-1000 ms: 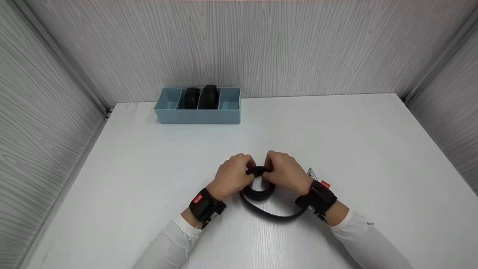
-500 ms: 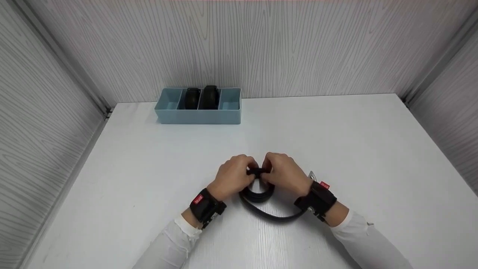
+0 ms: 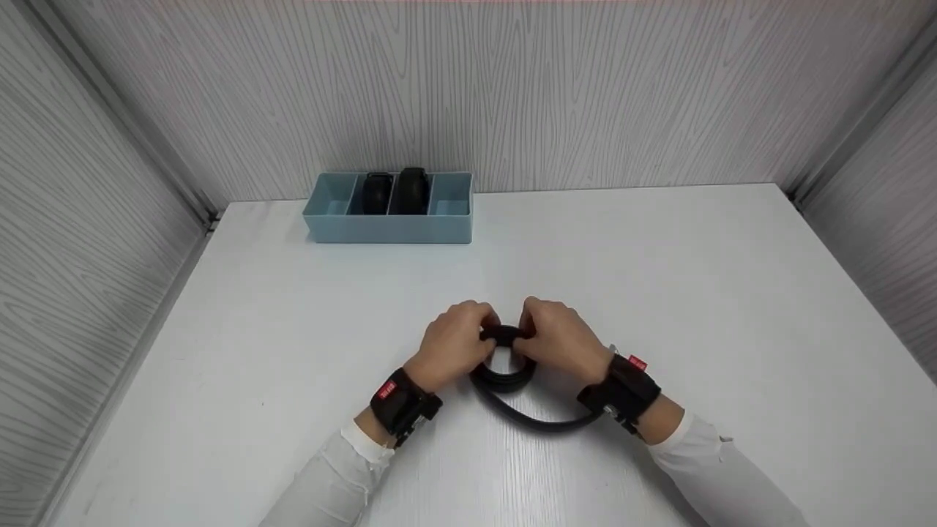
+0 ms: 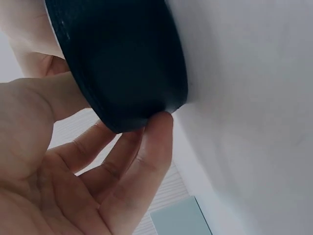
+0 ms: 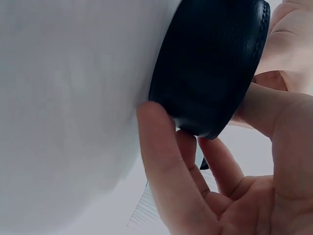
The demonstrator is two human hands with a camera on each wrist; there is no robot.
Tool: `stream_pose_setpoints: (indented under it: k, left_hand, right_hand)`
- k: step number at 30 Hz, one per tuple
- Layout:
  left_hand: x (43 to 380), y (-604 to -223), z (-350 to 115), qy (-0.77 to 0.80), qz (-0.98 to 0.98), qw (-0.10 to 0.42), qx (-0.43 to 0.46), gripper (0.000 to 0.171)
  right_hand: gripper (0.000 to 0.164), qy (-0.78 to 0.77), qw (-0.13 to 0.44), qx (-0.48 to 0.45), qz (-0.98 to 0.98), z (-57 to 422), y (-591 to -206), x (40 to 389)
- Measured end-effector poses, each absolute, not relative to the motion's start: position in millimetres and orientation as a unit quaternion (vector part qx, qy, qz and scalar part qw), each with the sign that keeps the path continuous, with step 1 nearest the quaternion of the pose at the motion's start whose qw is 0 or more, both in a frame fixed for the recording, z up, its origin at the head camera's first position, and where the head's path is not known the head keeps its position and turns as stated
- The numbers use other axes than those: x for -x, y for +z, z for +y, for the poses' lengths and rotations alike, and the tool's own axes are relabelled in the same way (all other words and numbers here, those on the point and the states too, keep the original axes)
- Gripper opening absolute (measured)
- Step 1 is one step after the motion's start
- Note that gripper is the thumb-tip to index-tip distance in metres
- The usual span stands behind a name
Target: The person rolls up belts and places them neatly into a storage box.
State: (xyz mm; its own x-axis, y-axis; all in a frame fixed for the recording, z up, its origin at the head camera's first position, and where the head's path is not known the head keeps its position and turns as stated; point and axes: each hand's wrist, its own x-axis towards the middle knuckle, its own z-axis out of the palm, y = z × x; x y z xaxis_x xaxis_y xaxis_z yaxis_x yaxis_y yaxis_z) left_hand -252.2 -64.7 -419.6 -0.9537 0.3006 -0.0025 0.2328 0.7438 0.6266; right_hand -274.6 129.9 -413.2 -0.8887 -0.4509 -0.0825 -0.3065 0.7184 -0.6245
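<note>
A black belt (image 3: pixel 505 382), wound into a round coil, stands on edge on the white table between the two hands. Its loose end (image 3: pixel 545 425) curves out to the right and passes under the right wrist. Beyond that wrist only a sliver of a metal piece (image 3: pixel 613 349) shows. The left hand (image 3: pixel 455 344) pinches the coil's far left side, thumb inside the ring and fingers outside. From the right, the right hand (image 3: pixel 562 340) pinches the same far part likewise. Both wrist views show the smooth outer face of the coil (image 4: pixel 127 63) close up, with fingertips at its lower edge.
A blue tray (image 3: pixel 388 229) with compartments stands at the back left of the table (image 3: pixel 659 256). Two of its middle compartments hold a rolled black belt (image 3: pixel 377 194) and another rolled belt (image 3: pixel 414 192). Wood-grained panels (image 3: pixel 549 95) enclose the table at the back and sides.
The hands stay nearly in place. Their fingertips drew closer together half a second ago and are slightly apart again now. Less of the metal piece by the right wrist shows.
</note>
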Motion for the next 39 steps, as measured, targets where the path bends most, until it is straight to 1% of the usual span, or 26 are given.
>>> stream_pose_setpoints:
  k: [6, 13, 28, 33, 39]
  left_hand:
    - [251.4, -418.3, -64.2, 0.332, 0.929, 0.043, -0.156, 0.017]
    - [251.7, -419.0, -64.2, 0.342, 0.924, 0.045, -0.165, 0.018]
    - [253.8, -418.2, -65.6, 0.344, 0.926, 0.063, -0.139, 0.015]
    - [253.3, -418.7, -66.3, 0.340, 0.927, 0.052, -0.150, 0.013]
    - [252.0, -418.2, -64.6, 0.338, 0.926, 0.041, -0.165, 0.016]
  right_hand:
    - [0.015, -0.304, 0.098, 0.206, 0.925, 126.7, -410.3, 272.9]
    - [0.012, -0.304, 0.099, 0.218, 0.922, 126.2, -409.8, 271.4]
    - [0.011, -0.282, 0.100, 0.212, 0.930, 126.7, -406.9, 269.8]
    - [0.012, -0.269, 0.100, 0.217, 0.933, 127.4, -403.6, 270.3]
    - [0.015, -0.285, 0.117, 0.217, 0.926, 130.8, -400.8, 271.5]
